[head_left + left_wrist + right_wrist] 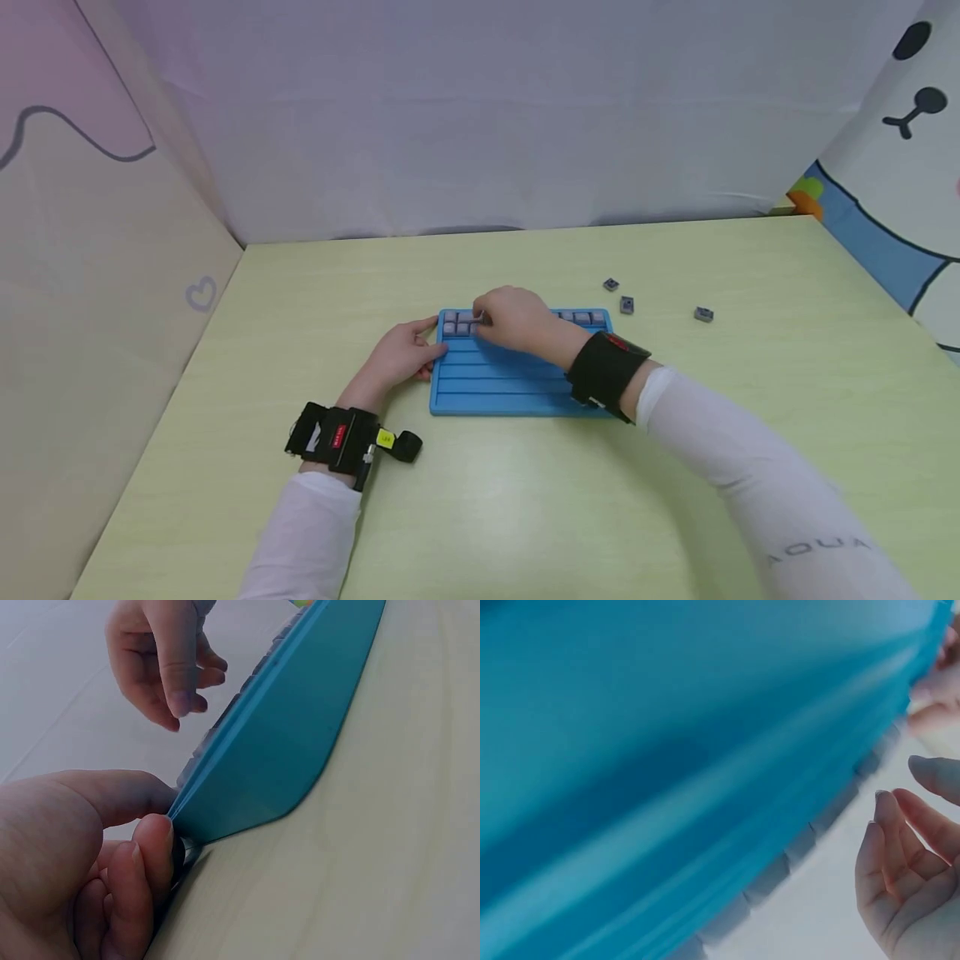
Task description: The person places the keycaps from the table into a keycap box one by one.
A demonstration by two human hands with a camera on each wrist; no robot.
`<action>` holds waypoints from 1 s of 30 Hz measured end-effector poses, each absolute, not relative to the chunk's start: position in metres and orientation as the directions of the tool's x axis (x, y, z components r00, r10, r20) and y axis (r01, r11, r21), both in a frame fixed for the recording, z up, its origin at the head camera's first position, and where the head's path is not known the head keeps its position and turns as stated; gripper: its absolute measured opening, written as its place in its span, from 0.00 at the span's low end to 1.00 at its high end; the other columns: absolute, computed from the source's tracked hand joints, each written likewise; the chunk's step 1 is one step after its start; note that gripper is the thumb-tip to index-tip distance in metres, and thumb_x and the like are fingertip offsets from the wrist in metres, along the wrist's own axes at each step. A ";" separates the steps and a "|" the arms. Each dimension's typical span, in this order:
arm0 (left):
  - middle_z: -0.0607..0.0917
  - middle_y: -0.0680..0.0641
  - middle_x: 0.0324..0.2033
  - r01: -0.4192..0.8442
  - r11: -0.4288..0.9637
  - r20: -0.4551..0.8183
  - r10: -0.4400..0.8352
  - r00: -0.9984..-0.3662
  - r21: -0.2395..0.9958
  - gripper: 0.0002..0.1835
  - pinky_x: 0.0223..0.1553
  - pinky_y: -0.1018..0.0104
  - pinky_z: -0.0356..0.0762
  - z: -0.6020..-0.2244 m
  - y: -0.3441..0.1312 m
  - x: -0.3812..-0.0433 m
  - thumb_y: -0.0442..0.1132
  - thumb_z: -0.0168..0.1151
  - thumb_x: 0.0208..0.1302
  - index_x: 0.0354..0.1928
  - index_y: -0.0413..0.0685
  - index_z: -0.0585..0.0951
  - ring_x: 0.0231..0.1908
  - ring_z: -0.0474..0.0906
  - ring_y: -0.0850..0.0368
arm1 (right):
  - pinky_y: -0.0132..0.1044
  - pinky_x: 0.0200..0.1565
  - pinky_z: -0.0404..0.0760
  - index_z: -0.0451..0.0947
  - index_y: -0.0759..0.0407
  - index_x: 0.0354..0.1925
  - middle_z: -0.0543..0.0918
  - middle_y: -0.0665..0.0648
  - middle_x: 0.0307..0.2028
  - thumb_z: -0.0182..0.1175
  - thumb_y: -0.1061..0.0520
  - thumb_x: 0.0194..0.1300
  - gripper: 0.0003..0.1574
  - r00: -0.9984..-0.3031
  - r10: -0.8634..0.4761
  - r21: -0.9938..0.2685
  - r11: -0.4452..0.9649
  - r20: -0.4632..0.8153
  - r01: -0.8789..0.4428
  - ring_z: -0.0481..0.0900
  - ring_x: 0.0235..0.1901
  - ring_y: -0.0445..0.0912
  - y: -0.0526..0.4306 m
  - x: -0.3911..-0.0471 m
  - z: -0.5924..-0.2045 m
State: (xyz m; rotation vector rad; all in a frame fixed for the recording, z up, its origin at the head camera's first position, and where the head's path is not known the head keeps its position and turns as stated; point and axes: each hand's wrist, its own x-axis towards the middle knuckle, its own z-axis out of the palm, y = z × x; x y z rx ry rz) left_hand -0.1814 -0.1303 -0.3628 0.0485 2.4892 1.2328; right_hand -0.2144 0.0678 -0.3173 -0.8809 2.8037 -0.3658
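Observation:
A blue ridged keycap tray (pixel 517 392) lies on the table, with small grey keycaps (pixel 581 317) along its far ridges. At its left edge my left hand (pixel 401 354) pinches the rim, thumb on top; the left wrist view shows these fingers (pixel 154 840) at the tray's corner. My right hand (pixel 517 319) is over the far left part of the tray, by the keycaps. In the right wrist view, the right hand (pixel 915 877) has its thumb apart from loosely bent fingers, and no object shows between them. Its palm covers the middle keycaps in the head view.
Three loose keycaps lie right of the tray: one farther back (pixel 611 284), a keycap near the tray's corner (pixel 627 305) and a keycap farther right (pixel 703 314). A pale cloth wall (pixel 495 150) stands behind the table (pixel 480 500). Straps with devices (pixel 341 437) circle both wrists.

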 end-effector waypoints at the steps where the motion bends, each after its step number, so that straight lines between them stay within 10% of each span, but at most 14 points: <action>1: 0.73 0.53 0.13 -0.129 0.617 -0.304 0.186 -0.934 0.776 0.34 0.23 0.71 0.74 -0.363 -0.130 -0.182 0.42 0.58 0.66 0.71 0.46 0.59 0.14 0.72 0.63 | 0.40 0.42 0.79 0.80 0.59 0.50 0.84 0.56 0.38 0.58 0.52 0.66 0.17 -0.814 -0.575 -0.304 0.793 -0.086 -0.528 0.78 0.36 0.48 0.071 -0.215 -0.315; 30: 0.74 0.54 0.13 -0.125 0.610 -0.296 0.190 -0.936 0.783 0.34 0.24 0.70 0.75 -0.367 -0.137 -0.183 0.42 0.58 0.65 0.72 0.47 0.59 0.14 0.72 0.63 | 0.42 0.46 0.77 0.77 0.64 0.52 0.81 0.66 0.46 0.53 0.48 0.70 0.23 -0.962 -0.272 -0.785 0.601 -0.024 -0.151 0.79 0.41 0.52 0.194 -0.202 -0.295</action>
